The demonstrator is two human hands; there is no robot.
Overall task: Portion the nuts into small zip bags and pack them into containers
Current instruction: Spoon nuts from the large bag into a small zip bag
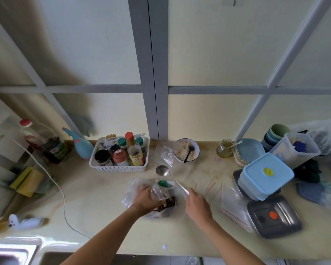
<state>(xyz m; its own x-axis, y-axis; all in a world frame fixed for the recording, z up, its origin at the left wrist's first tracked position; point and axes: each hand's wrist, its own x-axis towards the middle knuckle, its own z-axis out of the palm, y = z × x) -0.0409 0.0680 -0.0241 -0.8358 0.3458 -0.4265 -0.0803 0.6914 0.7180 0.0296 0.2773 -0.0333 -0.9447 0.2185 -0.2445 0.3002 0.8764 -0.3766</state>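
Note:
My left hand (147, 199) grips a small clear zip bag (159, 193) over a large crumpled plastic bag of dark nuts (165, 205) at the counter's middle. My right hand (196, 204) holds the handle of a long metal spoon (161, 170), whose empty bowl points away toward the back. Several empty zip bags with red seal lines (227, 199) lie flat to the right. A light blue lidded container (264, 175) is stacked on a grey one, and a grey lidded container with an orange valve (273, 217) sits in front of it.
A white bowl of oats with a black spoon (185, 150) stands behind the bags. A white basket of seasoning bottles (120, 153) is at the back left, next to a blue spray bottle (80, 144). A white cable (63, 203) crosses the left counter. The sink (11, 253) is at bottom left.

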